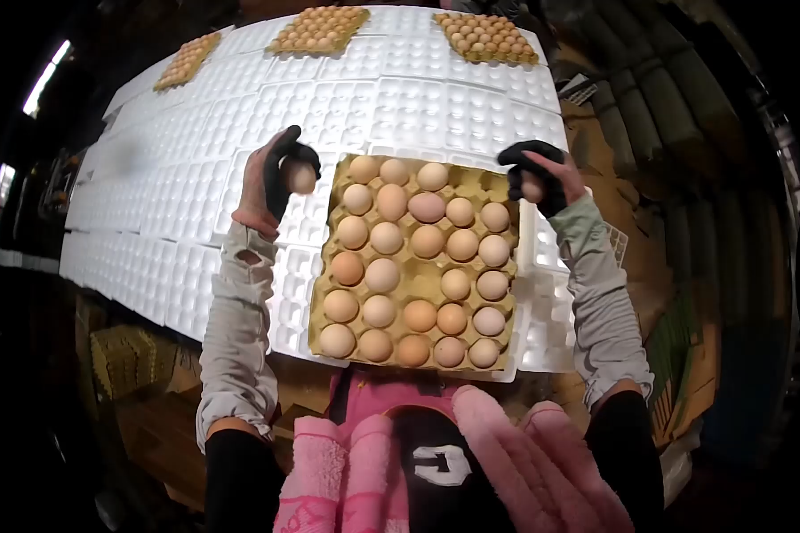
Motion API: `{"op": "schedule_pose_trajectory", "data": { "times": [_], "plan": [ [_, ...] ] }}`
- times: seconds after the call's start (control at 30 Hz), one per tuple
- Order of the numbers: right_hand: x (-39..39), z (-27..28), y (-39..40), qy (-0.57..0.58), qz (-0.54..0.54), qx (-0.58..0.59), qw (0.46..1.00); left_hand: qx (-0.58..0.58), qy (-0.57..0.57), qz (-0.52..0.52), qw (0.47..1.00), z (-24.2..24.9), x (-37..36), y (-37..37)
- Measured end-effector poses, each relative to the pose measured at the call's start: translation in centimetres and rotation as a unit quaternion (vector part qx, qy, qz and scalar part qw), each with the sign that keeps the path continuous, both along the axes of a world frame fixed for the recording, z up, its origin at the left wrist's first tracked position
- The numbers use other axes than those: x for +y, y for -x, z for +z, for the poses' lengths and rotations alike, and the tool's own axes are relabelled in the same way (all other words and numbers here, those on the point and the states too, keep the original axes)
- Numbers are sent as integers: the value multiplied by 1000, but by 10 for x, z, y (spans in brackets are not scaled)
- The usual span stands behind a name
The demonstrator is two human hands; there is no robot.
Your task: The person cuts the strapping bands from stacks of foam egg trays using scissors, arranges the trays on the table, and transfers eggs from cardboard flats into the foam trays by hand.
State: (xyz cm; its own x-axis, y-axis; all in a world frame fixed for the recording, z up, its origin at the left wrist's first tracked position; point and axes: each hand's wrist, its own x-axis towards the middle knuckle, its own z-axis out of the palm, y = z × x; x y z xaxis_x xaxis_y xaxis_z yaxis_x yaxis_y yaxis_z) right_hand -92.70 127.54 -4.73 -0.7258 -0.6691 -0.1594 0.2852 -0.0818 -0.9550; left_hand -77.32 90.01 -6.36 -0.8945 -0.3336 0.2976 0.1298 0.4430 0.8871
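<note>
The left hand (pixel 276 178) is raised and grasps one egg (pixel 303 178) in its gloved fingers. The right hand (pixel 542 178) is raised too, closed around another egg (pixel 532 189). Between the hands lies a brown tray (pixel 415 277) almost full of eggs, its corner nearest the right hand bare. It rests on white trays (pixel 364 102) covering the surface. Well beyond the hands lie three more filled trays (pixel 320 28).
</note>
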Motion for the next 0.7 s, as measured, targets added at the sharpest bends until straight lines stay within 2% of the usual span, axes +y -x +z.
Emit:
{"op": "schedule_pose_trajectory", "data": {
  "times": [0.03, 0.07, 0.1, 0.17, 0.2, 0.23, 0.3, 0.33, 0.37, 0.4, 0.43, 0.5, 0.53, 0.57, 0.6, 0.63, 0.67, 0.7],
  "plan": [
    [-23, 4, 0, -136, 67, 136, 979, -173, -263, -47, 948, 6, -3, 6],
    [-47, 23, -14, -264, 70, 350, 896, -249, 70, -1, 966, 24, 23, 12],
    [-68, 37, -30, -378, 76, 534, 753, -282, 414, 12, 866, 22, 39, 22],
    [-103, 24, -29, -486, 169, 569, 642, -334, 455, 34, 825, 26, 67, 35],
    [-125, 0, -22, -582, 253, 574, 517, -364, 466, 39, 806, 23, 70, 43],
    [-127, -17, -16, -570, 265, 601, 494, -394, 476, 42, 785, 19, 73, 51],
    [-108, -6, -18, -484, 183, 595, 615, -404, 411, 21, 817, 21, 63, 47],
    [-95, 12, -19, -432, 139, 499, 738, -332, 407, 18, 851, 3, 49, 42],
    [-81, -33, 6, -201, 61, 343, 915, -255, 403, 18, 879, -13, 34, 35],
    [-70, -29, 8, -54, 25, 175, 983, -260, 141, -22, 955, -4, 24, 26],
    [-64, -25, 6, 95, -12, -6, 995, -191, -157, -20, 969, -11, 14, 21],
    [-75, -5, -5, 149, -33, -99, 983, -68, -374, -83, 921, 30, 31, -1],
    [-85, -7, 7, 131, 36, -85, 987, -88, -349, -116, 926, 32, 22, -1],
    [-93, -6, 16, 57, 101, -12, 993, -148, -299, -147, 931, 29, 12, 2],
    [-111, -5, 16, -94, 161, 186, 965, -109, -37, -208, 971, 24, 13, 6],
    [-133, -4, 15, -239, 207, 372, 873, -61, 230, -258, 936, 23, 16, 13],
    [-149, 22, -10, -409, 240, 483, 736, -194, 468, -190, 841, 33, 36, 8],
    [-161, 47, -33, -559, 259, 560, 554, -173, 495, -216, 824, 28, 39, 13]
  ]
}}
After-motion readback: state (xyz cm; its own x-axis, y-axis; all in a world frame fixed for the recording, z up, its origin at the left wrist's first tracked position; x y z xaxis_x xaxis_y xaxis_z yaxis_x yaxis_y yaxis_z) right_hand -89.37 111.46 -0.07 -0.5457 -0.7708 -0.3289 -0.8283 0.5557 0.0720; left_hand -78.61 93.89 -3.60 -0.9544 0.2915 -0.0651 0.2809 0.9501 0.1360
